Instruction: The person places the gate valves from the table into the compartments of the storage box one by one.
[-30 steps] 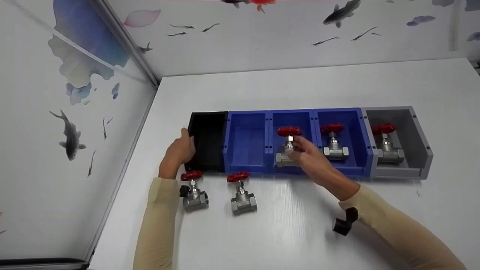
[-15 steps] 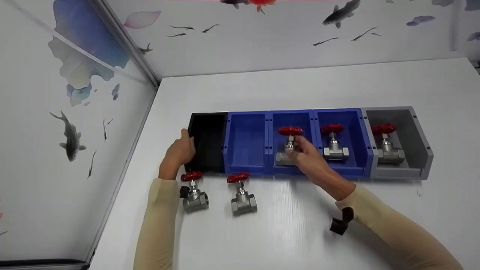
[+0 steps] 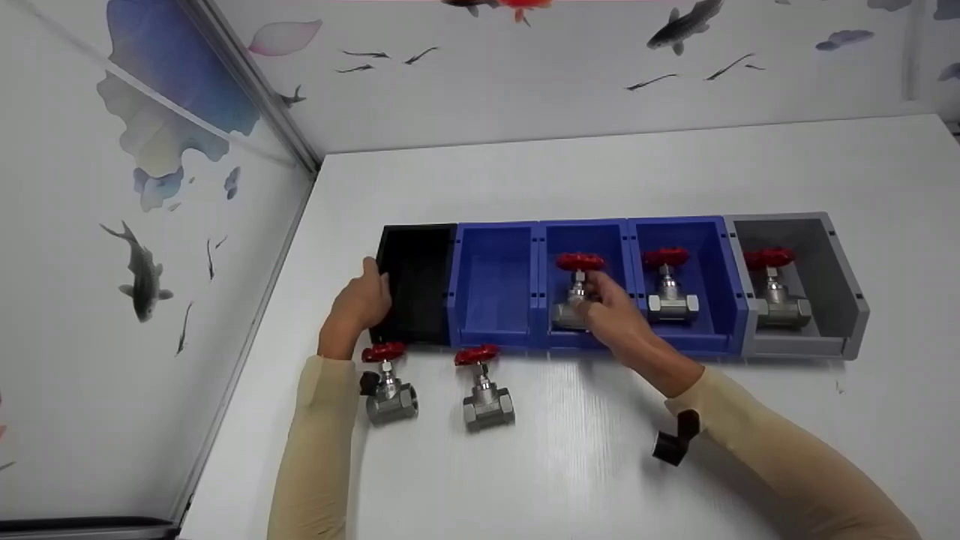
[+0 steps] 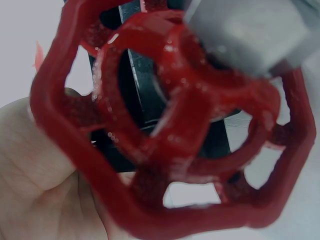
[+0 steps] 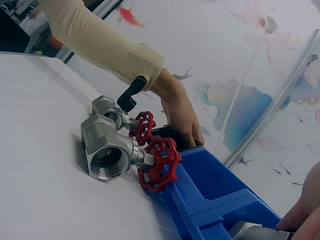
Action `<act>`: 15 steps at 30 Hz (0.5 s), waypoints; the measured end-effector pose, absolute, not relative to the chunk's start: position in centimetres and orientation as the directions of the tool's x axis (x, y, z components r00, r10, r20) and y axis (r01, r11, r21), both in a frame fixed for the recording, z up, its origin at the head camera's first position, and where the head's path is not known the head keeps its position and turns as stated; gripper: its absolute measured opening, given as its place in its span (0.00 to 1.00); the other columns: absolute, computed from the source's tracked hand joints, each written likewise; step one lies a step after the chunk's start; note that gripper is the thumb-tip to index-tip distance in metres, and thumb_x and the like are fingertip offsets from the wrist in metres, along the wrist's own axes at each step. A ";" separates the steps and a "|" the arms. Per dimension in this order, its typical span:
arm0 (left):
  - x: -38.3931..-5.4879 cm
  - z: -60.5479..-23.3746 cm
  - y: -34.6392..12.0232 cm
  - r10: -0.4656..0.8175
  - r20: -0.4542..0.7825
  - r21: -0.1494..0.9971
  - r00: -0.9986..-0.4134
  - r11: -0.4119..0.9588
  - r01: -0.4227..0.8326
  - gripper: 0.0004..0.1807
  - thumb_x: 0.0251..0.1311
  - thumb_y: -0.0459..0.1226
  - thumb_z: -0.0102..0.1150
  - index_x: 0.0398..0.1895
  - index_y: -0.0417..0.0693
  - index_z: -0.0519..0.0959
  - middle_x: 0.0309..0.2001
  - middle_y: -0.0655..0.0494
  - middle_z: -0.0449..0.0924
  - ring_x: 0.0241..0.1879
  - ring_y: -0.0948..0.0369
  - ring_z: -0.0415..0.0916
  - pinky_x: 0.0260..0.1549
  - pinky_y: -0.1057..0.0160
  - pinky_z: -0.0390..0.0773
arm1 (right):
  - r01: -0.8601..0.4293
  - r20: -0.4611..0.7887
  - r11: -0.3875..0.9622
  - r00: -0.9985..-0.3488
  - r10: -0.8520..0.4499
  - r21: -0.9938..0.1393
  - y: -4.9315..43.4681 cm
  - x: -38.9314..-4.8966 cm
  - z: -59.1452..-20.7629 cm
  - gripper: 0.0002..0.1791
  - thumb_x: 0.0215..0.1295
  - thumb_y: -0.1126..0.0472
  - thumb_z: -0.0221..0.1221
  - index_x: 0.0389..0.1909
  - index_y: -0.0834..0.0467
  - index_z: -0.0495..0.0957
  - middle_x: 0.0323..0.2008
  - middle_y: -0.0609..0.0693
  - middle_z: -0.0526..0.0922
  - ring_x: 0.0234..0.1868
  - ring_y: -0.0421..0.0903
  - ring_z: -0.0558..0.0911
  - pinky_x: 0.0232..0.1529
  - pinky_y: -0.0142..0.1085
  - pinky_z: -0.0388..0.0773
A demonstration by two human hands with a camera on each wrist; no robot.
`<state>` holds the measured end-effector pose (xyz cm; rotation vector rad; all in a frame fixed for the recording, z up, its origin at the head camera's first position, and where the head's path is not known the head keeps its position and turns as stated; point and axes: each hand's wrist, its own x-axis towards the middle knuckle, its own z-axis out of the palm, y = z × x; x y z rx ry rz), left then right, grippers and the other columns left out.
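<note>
My right hand [image 3: 619, 319] pinches the neck of a metal valve with a red handwheel [image 3: 579, 262], which stands inside the middle blue bin [image 3: 585, 234]. In the right wrist view only part of that valve's body [image 5: 257, 231] shows beside the fingers. At the row's left end my left hand [image 3: 361, 300] grips the side wall of the black bin [image 3: 415, 232]. Two more valves lie on the table before the bins: the left valve [image 3: 391, 401] near my left wrist, the other valve [image 3: 487, 405] to its right. A red handwheel [image 4: 170, 135] fills much of the left wrist view.
Right of the held valve, another valve [image 3: 671, 304] sits in a blue bin and one more valve [image 3: 780, 309] in the grey bin [image 3: 844, 292]. The second bin, a blue bin [image 3: 495, 289], shows a bare floor. Printed walls stand behind the table [image 3: 600, 176] and to the left.
My right wrist and forearm have shifted slightly left and the held valve has settled a little lower in its bin. My left hand stays on the black bin.
</note>
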<state>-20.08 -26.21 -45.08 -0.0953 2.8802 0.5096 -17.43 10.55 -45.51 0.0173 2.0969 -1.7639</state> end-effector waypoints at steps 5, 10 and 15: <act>-20.1 -45.2 -26.2 -0.029 -0.228 0.340 -0.973 0.934 -0.108 0.18 0.79 0.40 0.31 0.59 0.34 0.58 0.31 0.35 0.80 0.21 0.52 0.72 0.22 0.54 0.70 | 0.261 -0.303 0.192 -0.923 -0.237 -0.946 10.3 -17.8 -45.7 0.32 0.71 0.68 0.48 0.73 0.67 0.53 0.61 0.62 0.68 0.56 0.53 0.69 0.55 0.42 0.68; -20.1 -45.2 -26.2 -0.030 -0.226 0.343 -0.974 0.933 -0.109 0.17 0.79 0.40 0.31 0.58 0.34 0.58 0.30 0.36 0.80 0.21 0.52 0.72 0.22 0.55 0.69 | 0.283 -0.322 0.189 -0.918 -0.229 -0.940 10.2 -18.1 -45.8 0.33 0.71 0.69 0.47 0.75 0.67 0.50 0.64 0.63 0.66 0.59 0.54 0.68 0.61 0.45 0.67; -20.1 -45.1 -26.2 -0.029 -0.230 0.347 -0.973 0.931 -0.110 0.17 0.79 0.40 0.30 0.59 0.34 0.58 0.29 0.37 0.79 0.21 0.52 0.72 0.22 0.55 0.69 | 0.273 -0.310 0.180 -0.924 -0.223 -0.945 10.0 -18.3 -46.0 0.32 0.70 0.71 0.46 0.73 0.69 0.51 0.64 0.64 0.66 0.59 0.53 0.68 0.61 0.45 0.67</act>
